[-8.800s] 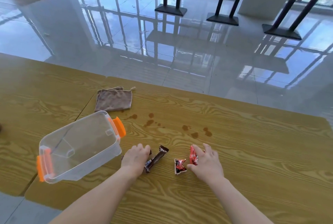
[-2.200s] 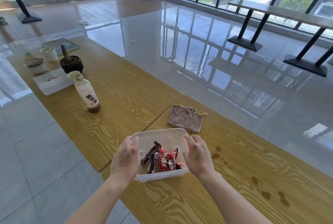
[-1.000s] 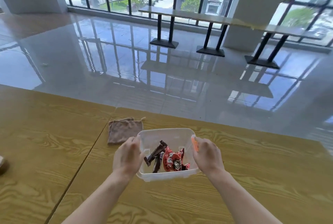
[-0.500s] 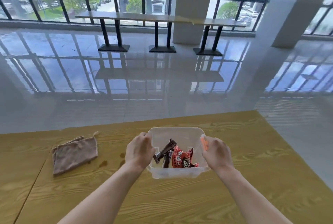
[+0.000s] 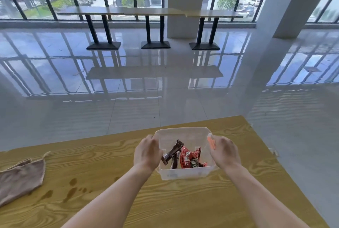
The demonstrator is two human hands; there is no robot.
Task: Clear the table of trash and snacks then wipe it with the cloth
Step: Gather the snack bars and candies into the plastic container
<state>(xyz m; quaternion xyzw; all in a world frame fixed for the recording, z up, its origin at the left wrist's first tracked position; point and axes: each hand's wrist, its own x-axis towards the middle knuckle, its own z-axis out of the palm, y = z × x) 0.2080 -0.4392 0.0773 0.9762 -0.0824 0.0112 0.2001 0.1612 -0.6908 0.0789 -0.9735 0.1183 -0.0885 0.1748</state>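
A clear plastic container (image 5: 185, 173) with an orange latch (image 5: 211, 142) is held between both hands over the wooden table (image 5: 183, 205). My left hand (image 5: 146, 153) grips its left side and my right hand (image 5: 224, 152) grips its right side. Inside lie dark brown snack wrappers (image 5: 172, 152) and red snack packets (image 5: 189, 158). A brown cloth (image 5: 20, 178) lies flat at the table's left. Brown liquid stains (image 5: 71, 191) mark the wood between the cloth and my left forearm.
The table's far edge and right corner (image 5: 244, 119) are close behind the container. Beyond is glossy tiled floor (image 5: 165, 90). A long bar table (image 5: 150, 12) on black pedestal legs stands by the windows, with white pillars (image 5: 185, 7) behind it.
The view has swung to the right, so the cloth and stains now sit farther left. Both hands still hold the container with the snacks, now near the table's right end.
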